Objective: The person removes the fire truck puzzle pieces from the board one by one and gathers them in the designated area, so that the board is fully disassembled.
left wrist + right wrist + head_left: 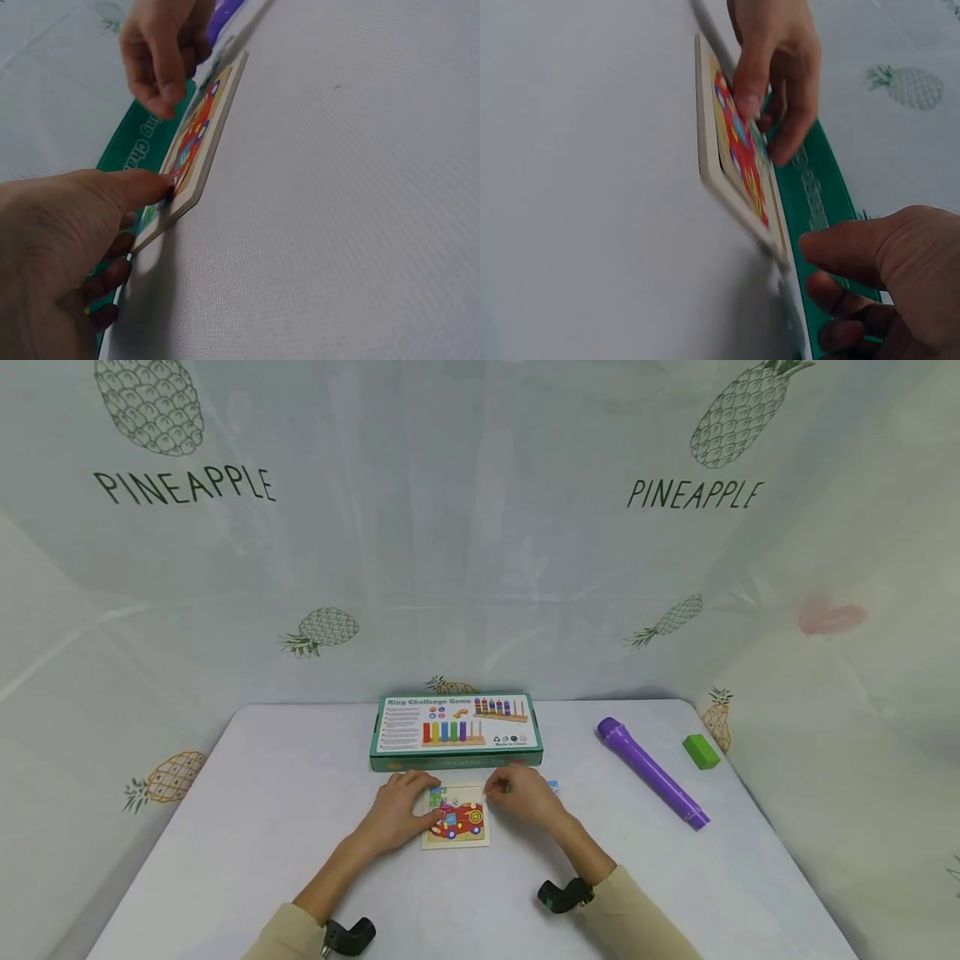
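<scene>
A small square wooden jigsaw puzzle (457, 837) with a red car picture lies on the white table, its upper right part showing bare wood. My left hand (400, 810) holds it at the left, thumb on the picture and fingers around the far left edge. Beside the upper right corner is my right hand (525, 793), its fingers loosely bent. No object shows between that thumb and fingers in the right wrist view. Partly hidden behind the right hand lies a small blue piece (553, 786).
Just behind the puzzle sits a green and white Ring Challenge Game box (456, 731). To the right lie a purple stick-shaped object (652, 772) and a green block (701, 751), the latter near the table's right edge. A pineapple-print curtain (480, 568) hangs behind.
</scene>
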Motion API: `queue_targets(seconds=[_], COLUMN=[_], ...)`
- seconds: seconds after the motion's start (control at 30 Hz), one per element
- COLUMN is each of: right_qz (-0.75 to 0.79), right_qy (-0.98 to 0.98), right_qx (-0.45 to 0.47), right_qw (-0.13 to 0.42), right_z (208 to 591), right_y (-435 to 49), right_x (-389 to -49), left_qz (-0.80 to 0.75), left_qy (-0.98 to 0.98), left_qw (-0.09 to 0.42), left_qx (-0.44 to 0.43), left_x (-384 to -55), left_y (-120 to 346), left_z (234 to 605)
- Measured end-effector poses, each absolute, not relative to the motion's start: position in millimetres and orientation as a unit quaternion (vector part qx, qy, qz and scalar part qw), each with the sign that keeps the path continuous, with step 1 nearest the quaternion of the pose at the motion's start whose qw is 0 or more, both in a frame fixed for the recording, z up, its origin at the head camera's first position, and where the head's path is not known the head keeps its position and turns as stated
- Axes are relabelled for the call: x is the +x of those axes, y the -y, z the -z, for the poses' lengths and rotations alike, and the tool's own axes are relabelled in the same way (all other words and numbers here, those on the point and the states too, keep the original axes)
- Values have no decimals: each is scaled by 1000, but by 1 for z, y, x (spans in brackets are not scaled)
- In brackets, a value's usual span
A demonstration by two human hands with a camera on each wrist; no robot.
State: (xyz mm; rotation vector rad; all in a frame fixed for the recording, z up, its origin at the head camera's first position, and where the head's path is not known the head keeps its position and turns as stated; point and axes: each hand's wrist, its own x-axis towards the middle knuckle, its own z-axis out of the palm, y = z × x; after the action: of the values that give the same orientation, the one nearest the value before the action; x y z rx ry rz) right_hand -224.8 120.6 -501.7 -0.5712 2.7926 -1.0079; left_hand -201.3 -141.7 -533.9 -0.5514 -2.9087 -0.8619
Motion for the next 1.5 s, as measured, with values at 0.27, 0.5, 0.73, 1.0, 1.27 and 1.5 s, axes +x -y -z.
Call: queue_targets(seconds=[0.27,0.5,0.73,1.0,1.27,1.5], right_qz=[331,318,329,354,361,367], right_qy=[-912,-912,-906,-895,-893,-893], right_qx=[-225,-240,-242,-241,-241,-232], right_qw=[87,102,108,125,121,117], right_z=[504,508,507,507,509,508], right_y=[-85,-70,-66,-68,-68,-67], right_x=[-223,-221,-219,-219,-220,-221], left_qz=[284,281,280,280,288,288], left_qy=[941,939,938,940,943,946], left_qw=[36,54,62,53,35,27], left_qx=[-182,-190,-193,-186,-162,-147], left_x=[-201,-200,-201,-200,-199,-200], left_y=[141,142,142,141,135,134], left_z=[532,534,535,534,528,526])
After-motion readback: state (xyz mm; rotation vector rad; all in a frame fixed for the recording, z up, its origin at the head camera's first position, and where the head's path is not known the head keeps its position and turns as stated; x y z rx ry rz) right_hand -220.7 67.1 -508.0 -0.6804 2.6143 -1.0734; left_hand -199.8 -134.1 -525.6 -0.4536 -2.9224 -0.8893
